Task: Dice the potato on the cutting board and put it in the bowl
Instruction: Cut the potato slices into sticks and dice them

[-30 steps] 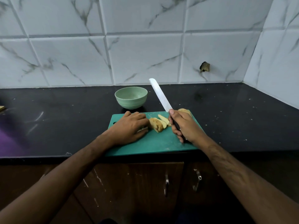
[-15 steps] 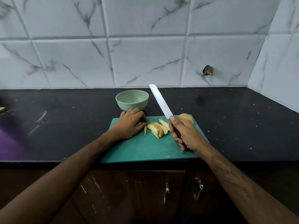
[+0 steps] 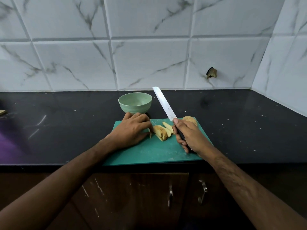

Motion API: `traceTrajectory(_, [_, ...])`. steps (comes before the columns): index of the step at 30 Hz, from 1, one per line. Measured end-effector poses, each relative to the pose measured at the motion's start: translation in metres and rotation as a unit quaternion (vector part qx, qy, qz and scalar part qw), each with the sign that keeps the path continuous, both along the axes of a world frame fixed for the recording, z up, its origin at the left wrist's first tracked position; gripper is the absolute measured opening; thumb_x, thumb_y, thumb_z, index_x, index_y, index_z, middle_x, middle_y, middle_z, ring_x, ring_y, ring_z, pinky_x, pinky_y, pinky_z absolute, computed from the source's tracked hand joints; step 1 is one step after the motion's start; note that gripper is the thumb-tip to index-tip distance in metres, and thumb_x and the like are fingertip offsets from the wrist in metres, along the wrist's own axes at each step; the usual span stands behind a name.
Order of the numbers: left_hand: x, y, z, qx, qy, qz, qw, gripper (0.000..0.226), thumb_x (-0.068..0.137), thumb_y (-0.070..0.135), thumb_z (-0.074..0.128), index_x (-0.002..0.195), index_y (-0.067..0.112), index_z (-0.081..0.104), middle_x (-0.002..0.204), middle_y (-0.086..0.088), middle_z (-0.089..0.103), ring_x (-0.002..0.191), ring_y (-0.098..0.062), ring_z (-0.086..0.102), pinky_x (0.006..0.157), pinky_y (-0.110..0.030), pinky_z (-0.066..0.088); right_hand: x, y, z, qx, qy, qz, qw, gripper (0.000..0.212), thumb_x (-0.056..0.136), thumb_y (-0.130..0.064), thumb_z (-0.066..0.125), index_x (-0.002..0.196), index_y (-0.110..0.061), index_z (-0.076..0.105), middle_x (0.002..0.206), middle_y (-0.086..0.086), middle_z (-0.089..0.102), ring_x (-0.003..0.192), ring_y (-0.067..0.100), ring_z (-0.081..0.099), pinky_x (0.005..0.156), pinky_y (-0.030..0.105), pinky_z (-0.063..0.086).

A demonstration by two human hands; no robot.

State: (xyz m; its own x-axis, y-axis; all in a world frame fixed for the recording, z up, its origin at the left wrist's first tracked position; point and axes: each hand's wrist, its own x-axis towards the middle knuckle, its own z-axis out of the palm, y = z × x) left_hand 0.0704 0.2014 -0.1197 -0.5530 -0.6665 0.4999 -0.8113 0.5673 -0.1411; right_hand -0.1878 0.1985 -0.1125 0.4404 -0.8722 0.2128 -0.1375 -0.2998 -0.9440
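Observation:
A green cutting board (image 3: 149,151) lies at the counter's front edge. On it sit several potato slices (image 3: 162,131) in a leaning pile, and an uncut potato piece (image 3: 191,120) at the far right corner. My left hand (image 3: 131,130) rests on the board left of the pile, its curled fingertips pinching a thin potato sliver (image 3: 150,134). My right hand (image 3: 187,136) grips the black handle of a knife (image 3: 164,103). The white blade is raised and points away to the left, over the counter. An empty pale green bowl (image 3: 135,103) stands just behind the board.
The black counter (image 3: 240,123) runs to a marble-tiled wall (image 3: 149,63) at the back and a corner on the right. Cabinet doors with metal handles (image 3: 170,195) are below the front edge. A small wooden object (image 3: 2,112) lies at the far left.
My left hand lifted off the slice pile and shifted left. A thin sliver now stands apart at its fingertips. The knife has stayed raised in my right hand.

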Motion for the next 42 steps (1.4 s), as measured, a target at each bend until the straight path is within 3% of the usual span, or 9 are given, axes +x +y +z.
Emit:
traceTrajectory(8, [0.0, 0.03, 0.005, 0.045, 0.013, -0.048, 0.998, 0.018, 0.098, 0.049, 0.059, 0.1, 0.032, 0.064, 0.097, 0.018, 0.064, 0.092, -0.002, 0.059, 0.086, -0.041, 0.038, 0.0, 0.002, 0.002, -0.007, 0.007, -0.004, 1.0, 0.044, 0.11, -0.039, 0.038, 0.081, -0.008, 0.049, 0.046, 0.002, 0.037, 0.032, 0.013, 0.031, 0.033, 0.02, 0.035])
traceTrajectory(13, [0.008, 0.051, -0.001, 0.119, 0.124, -0.041, 0.984, 0.021, 0.097, 0.051, 0.053, 0.11, 0.037, 0.061, 0.104, 0.021, 0.06, 0.103, 0.0, 0.058, 0.092, -0.032, 0.035, 0.0, 0.002, 0.003, -0.014, 0.024, -0.016, 0.999, 0.044, 0.11, -0.039, 0.038, 0.081, -0.007, 0.049, 0.047, 0.003, 0.038, 0.033, 0.013, 0.032, 0.034, 0.021, 0.035])
traceTrajectory(16, [0.013, 0.055, -0.005, 0.109, 0.163, -0.015, 0.981, 0.019, 0.096, 0.043, 0.053, 0.112, 0.036, 0.06, 0.105, 0.022, 0.059, 0.105, -0.002, 0.057, 0.095, -0.03, 0.035, 0.002, 0.004, 0.004, -0.009, 0.051, -0.025, 0.998, 0.046, 0.109, -0.041, 0.039, 0.08, -0.008, 0.051, 0.047, 0.002, 0.039, 0.035, 0.015, 0.034, 0.035, 0.022, 0.037])
traceTrajectory(19, [0.01, 0.057, -0.004, 0.109, 0.132, -0.02, 0.985, 0.02, 0.096, 0.044, 0.052, 0.111, 0.035, 0.063, 0.104, 0.019, 0.06, 0.102, 0.0, 0.056, 0.092, -0.033, 0.035, 0.002, 0.011, 0.013, -0.003, 0.125, -0.034, 0.992, 0.046, 0.109, -0.043, 0.04, 0.08, -0.01, 0.053, 0.045, 0.0, 0.043, 0.033, 0.016, 0.039, 0.039, 0.025, 0.038])
traceTrajectory(25, [0.01, 0.059, -0.004, 0.125, 0.124, -0.056, 0.983, 0.023, 0.095, 0.046, 0.054, 0.107, 0.032, 0.069, 0.095, 0.016, 0.059, 0.095, -0.001, 0.056, 0.084, -0.04, 0.04, -0.013, 0.064, 0.04, -0.045, 0.406, -0.019, 0.913, 0.046, 0.108, -0.048, 0.033, 0.087, -0.015, 0.058, 0.061, 0.003, 0.061, 0.036, 0.01, 0.051, 0.046, 0.024, 0.042])
traceTrajectory(28, [0.01, 0.059, -0.005, 0.134, 0.149, -0.047, 0.979, 0.029, 0.093, 0.049, 0.053, 0.109, 0.032, 0.07, 0.096, 0.016, 0.059, 0.096, -0.003, 0.057, 0.086, -0.045, 0.041, -0.021, 0.084, 0.041, -0.059, 0.485, -0.019, 0.873, 0.049, 0.107, -0.052, 0.029, 0.088, -0.018, 0.059, 0.072, 0.007, 0.07, 0.041, 0.01, 0.057, 0.055, 0.029, 0.049])
traceTrajectory(31, [0.01, 0.059, -0.004, 0.143, 0.137, -0.035, 0.98, 0.033, 0.092, 0.054, 0.051, 0.11, 0.035, 0.071, 0.1, 0.016, 0.06, 0.099, -0.003, 0.056, 0.087, -0.046, 0.041, -0.027, 0.095, 0.039, -0.071, 0.52, -0.023, 0.851, 0.048, 0.107, -0.053, 0.03, 0.088, -0.02, 0.059, 0.067, -0.004, 0.061, 0.039, 0.005, 0.055, 0.055, 0.027, 0.049])
traceTrajectory(36, [0.01, 0.059, -0.004, 0.152, 0.131, -0.034, 0.979, 0.033, 0.092, 0.055, 0.05, 0.111, 0.039, 0.072, 0.102, 0.016, 0.062, 0.1, -0.004, 0.055, 0.086, -0.046, 0.041, -0.034, 0.101, 0.039, -0.107, 0.548, -0.031, 0.829, 0.05, 0.105, -0.058, 0.027, 0.087, -0.024, 0.059, 0.07, -0.004, 0.061, 0.062, 0.012, 0.067, 0.061, 0.028, 0.05])
traceTrajectory(42, [0.01, 0.059, -0.004, 0.15, 0.132, -0.03, 0.979, 0.034, 0.091, 0.055, 0.051, 0.111, 0.038, 0.073, 0.099, 0.017, 0.061, 0.098, -0.003, 0.054, 0.085, -0.046, 0.041, -0.034, 0.104, 0.034, -0.12, 0.564, -0.016, 0.817, 0.046, 0.106, -0.056, 0.027, 0.083, -0.027, 0.053, 0.079, -0.003, 0.06, 0.072, 0.012, 0.06, 0.069, 0.036, 0.051])
